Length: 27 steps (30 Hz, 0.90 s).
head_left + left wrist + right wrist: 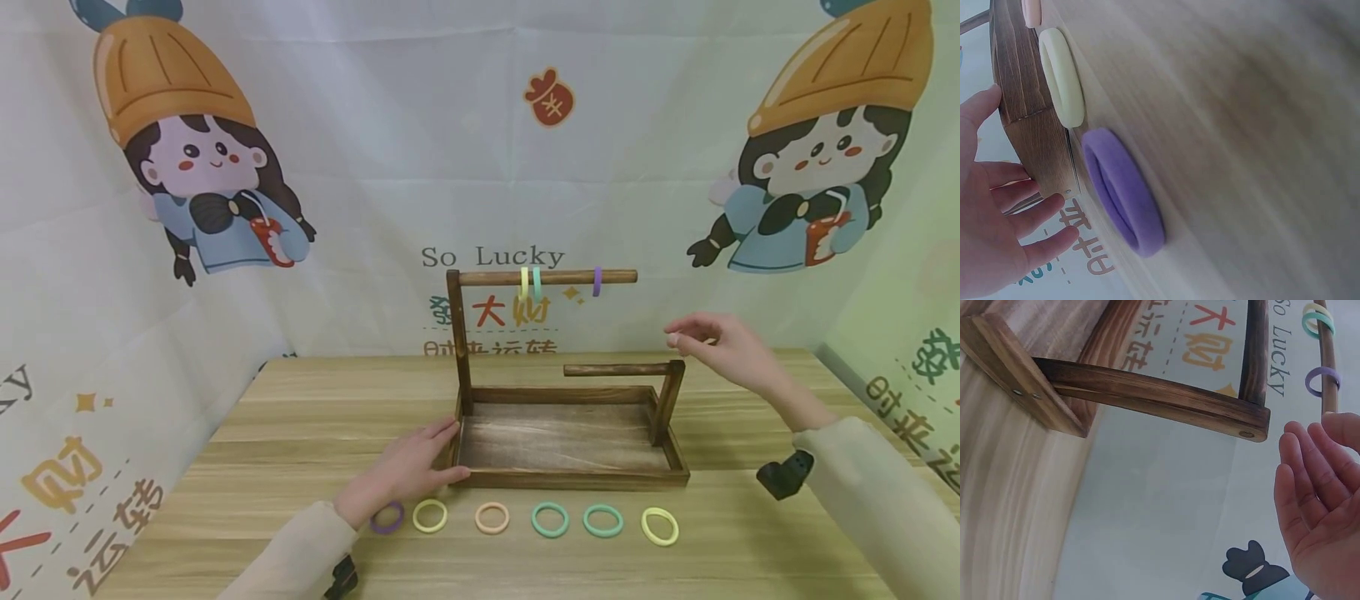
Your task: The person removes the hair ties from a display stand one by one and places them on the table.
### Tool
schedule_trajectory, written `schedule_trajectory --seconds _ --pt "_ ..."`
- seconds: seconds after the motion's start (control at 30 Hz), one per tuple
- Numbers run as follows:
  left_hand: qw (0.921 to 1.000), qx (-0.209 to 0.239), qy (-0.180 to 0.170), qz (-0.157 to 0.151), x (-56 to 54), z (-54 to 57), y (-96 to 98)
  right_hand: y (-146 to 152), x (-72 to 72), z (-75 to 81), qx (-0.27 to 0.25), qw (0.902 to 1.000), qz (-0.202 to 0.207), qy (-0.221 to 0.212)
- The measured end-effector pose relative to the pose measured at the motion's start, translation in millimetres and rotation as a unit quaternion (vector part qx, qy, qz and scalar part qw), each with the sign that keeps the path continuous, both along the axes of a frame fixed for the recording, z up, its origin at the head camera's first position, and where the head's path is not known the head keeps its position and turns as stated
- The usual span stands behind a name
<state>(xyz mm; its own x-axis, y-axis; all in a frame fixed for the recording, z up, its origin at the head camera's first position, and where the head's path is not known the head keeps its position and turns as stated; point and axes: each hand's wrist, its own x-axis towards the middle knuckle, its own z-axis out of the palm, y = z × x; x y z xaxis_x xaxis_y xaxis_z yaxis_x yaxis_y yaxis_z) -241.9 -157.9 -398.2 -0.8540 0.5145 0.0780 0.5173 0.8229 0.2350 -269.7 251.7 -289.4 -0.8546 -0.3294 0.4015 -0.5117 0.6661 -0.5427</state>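
Two empty, loosely extended hands [405, 467] [727, 350] flank the wooden rack [577, 479], the left touching it

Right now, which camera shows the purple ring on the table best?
The left wrist view: the purple ring looks large there, with nothing covering it. The head view shows it small, partly hidden by the left hand. The right wrist view doesn't show that ring at all.

From the head, looks forward and down, well back, over the rack [555, 478]. From the left wrist, looks close and tilted across the surface [1241, 187]; shares the lying purple ring [1133, 190], mid-frame, with the head view. From the right wrist, turned sideways, faces the backdrop [1147, 500] past the rack; likewise shares the hanging purple ring [1329, 370], upper right.
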Motion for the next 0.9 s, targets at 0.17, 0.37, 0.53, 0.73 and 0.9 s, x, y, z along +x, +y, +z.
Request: schedule_trajectory --seconds 0.17,0.37,0.53,0.73,0.9 --pt "1.0000 0.000 0.000 -0.002 -0.3 0.9 0.0 -4.1 -5.6 9.4 0.004 1.0000 -0.006 0.007" --pt "1.0000 -0.003 -0.001 0.000 0.2 1.0 0.4 -11.9 -14.1 19.1 -0.016 0.9997 -0.006 0.018" --pt "1.0000 -0.001 -0.003 0.000 0.8 0.8 -0.2 -22.2 -21.7 23.8 -0.047 0.9988 -0.016 0.006" --pt "1.0000 -0.001 -0.003 0.000 1.0 1.3 -0.3 -36.4 -31.1 23.4 -0.087 0.9962 -0.003 -0.003" --pt "1.0000 -0.002 -0.002 -0.002 1.2 2.0 0.1 -44.5 -38.1 27.0 -0.090 0.9959 -0.002 0.009"
